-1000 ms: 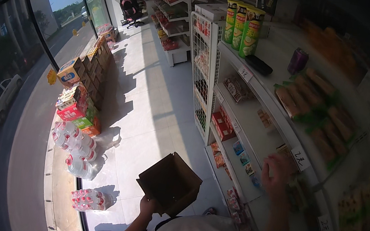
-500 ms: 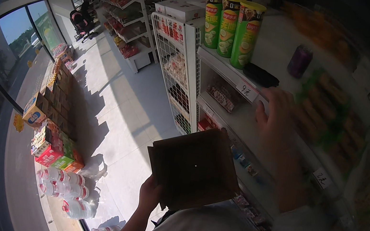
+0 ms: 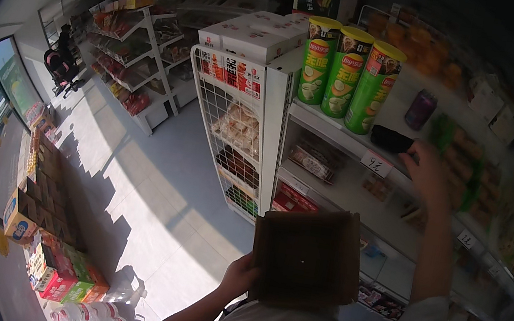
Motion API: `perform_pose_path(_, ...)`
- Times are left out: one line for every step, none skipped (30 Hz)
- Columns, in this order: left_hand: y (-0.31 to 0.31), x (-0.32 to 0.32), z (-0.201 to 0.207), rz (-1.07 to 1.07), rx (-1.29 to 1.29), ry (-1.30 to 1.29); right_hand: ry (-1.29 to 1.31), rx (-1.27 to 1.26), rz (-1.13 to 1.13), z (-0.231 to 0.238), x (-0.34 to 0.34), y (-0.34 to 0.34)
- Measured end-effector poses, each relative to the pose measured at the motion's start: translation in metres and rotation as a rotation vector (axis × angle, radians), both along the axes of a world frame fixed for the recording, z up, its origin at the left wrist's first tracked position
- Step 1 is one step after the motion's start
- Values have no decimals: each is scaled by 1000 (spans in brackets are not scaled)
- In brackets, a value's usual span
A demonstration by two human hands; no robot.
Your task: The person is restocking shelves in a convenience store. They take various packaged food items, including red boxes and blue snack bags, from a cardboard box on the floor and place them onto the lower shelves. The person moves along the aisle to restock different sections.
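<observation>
My left hand (image 3: 240, 276) grips the left side of an open brown cardboard box (image 3: 311, 221), held against my front. Its dark inside faces up, and no contents show. My right hand (image 3: 427, 170) reaches to the shelf's top surface, its fingers closed at the near end of a black oblong thing (image 3: 390, 139) whose kind I cannot make out. That thing lies near the shelf's front edge. Just beyond it stand three green chip canisters (image 3: 368, 87) with yellow lids, side by side. A purple can (image 3: 420, 109) is upright behind the black thing.
Green-banded packages (image 3: 462, 159) lie right of the can. White boxes (image 3: 249, 38) top a wire-fronted rack (image 3: 230, 136) at the shelf's end. Left of the aisle, cartons (image 3: 56, 199) and bottle packs (image 3: 91, 316) line the window. Another stocked shelf (image 3: 134, 47) stands farther off.
My view has swung, so shelf and canisters appear lower and farther right. The cardboard box is more level across my front. My right hand has come to the black thing's end, fingers closed there.
</observation>
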State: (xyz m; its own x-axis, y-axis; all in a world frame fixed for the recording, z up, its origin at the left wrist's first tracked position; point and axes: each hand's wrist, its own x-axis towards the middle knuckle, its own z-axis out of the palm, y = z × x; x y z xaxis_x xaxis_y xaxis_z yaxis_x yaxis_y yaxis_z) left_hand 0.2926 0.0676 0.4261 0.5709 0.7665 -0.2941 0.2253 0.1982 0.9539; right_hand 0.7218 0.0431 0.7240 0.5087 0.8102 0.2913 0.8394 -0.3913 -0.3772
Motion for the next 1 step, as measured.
perform_pose_path(6,-2,1,-13,0,1,7,30,-21,1,-1,-2)
